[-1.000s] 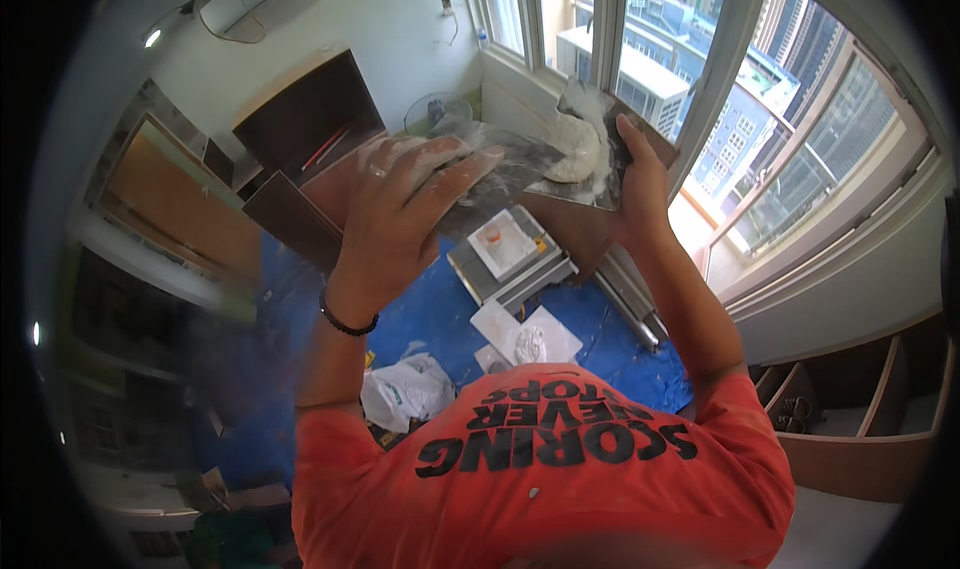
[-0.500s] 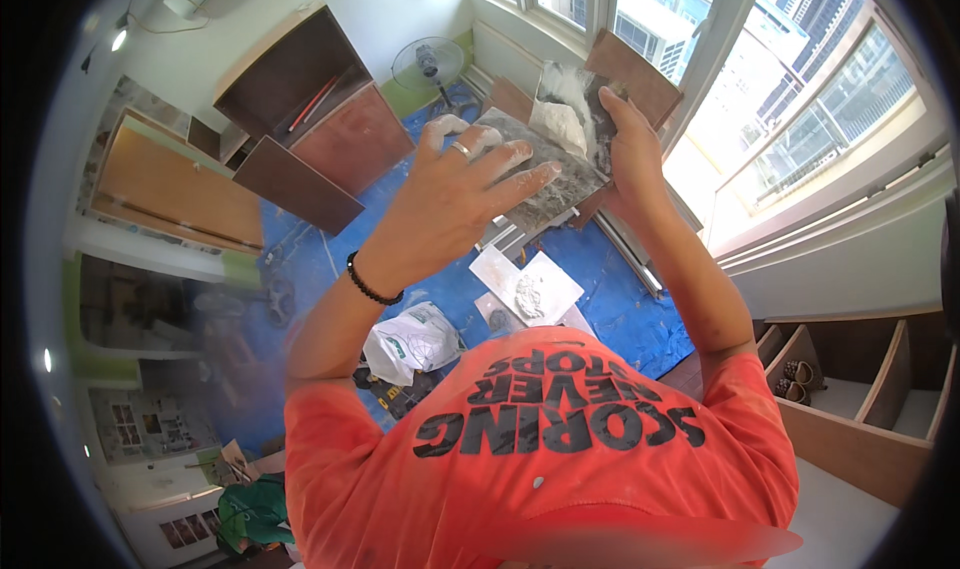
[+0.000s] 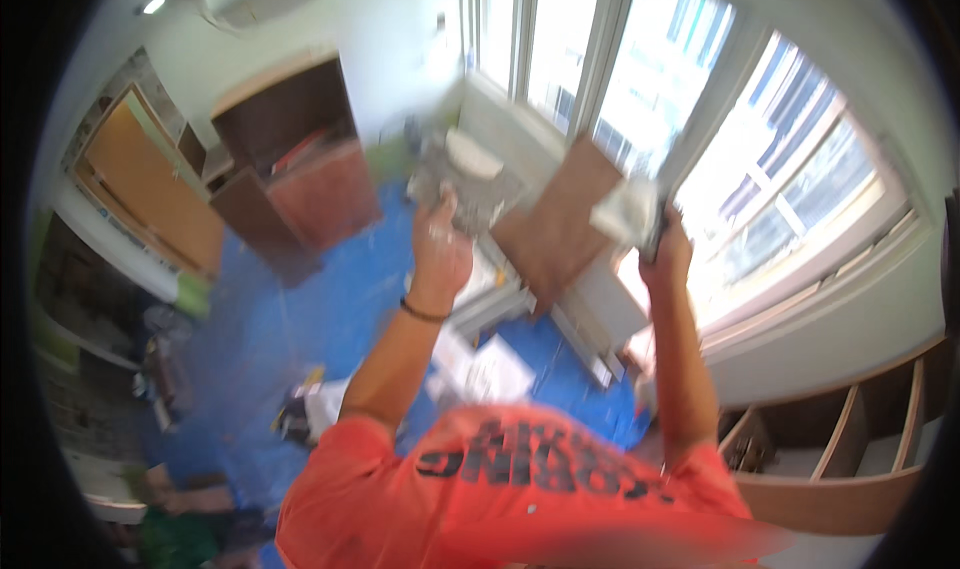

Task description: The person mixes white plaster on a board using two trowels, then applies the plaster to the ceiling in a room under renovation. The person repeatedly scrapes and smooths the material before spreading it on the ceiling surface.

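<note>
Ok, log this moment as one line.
left hand: holds board, paste on top | right hand: holds tool, white lump against it, blurred | below: blue sheet

Brn cab. (image 3: 298, 117) nr pale wall (image 3: 395, 64); blue flr sheet (image 3: 265, 354); windows (image 3: 605, 44) upper R; shelf (image 3: 835, 499) lwr R.

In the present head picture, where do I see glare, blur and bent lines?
Head view: the window panes glare nearly white; the left hand, right hand and gray board look smeared, probably by motion; the brown shelf unit curves near the rim, and the corners go black.
</note>
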`<move>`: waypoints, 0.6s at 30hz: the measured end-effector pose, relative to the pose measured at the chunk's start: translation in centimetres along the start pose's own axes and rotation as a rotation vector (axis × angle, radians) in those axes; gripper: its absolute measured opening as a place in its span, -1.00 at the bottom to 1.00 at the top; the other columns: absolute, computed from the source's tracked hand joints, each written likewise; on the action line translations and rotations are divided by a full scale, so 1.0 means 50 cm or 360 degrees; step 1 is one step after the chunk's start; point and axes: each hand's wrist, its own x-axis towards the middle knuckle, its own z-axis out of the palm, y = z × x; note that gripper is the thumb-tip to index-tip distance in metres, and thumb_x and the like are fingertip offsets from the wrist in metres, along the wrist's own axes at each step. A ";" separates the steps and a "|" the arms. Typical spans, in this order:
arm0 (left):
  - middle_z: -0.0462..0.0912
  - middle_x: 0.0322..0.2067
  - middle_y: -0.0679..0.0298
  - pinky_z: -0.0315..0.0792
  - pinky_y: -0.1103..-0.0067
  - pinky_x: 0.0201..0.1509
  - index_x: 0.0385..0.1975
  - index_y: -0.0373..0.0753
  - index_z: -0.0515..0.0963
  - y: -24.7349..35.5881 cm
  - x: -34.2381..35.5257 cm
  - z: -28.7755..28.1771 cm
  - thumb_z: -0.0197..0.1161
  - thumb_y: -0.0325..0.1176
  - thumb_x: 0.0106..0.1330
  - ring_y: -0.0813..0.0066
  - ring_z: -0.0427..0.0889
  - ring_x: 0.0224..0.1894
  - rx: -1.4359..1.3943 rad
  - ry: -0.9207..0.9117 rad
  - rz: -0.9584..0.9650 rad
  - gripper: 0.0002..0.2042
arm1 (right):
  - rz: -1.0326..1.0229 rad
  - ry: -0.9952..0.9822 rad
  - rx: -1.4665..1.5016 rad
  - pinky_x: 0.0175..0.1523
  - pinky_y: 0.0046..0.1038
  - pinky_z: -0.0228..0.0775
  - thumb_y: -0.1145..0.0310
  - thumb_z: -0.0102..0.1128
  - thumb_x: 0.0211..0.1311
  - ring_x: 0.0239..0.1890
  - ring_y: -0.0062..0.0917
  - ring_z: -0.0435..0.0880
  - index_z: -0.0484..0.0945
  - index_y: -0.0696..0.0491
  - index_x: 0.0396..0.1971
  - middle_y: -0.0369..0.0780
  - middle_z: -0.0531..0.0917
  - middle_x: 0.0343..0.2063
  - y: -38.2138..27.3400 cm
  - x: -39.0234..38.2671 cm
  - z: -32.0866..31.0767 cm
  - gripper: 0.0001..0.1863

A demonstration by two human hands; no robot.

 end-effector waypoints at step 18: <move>0.49 -0.01 -0.04 0.30 0.31 0.16 0.11 -0.50 0.32 0.677 0.261 0.711 -0.12 -0.33 0.59 0.14 0.47 -0.03 -0.0568 -0.0044 0.2163 -0.67 | -0.0225 0.0009 -0.0237 -0.49 -0.41 0.30 0.11 -0.18 0.55 -0.34 -0.47 0.65 0.51 -0.11 -0.01 -0.32 0.67 -0.22 -0.164 -0.086 -0.067 -0.70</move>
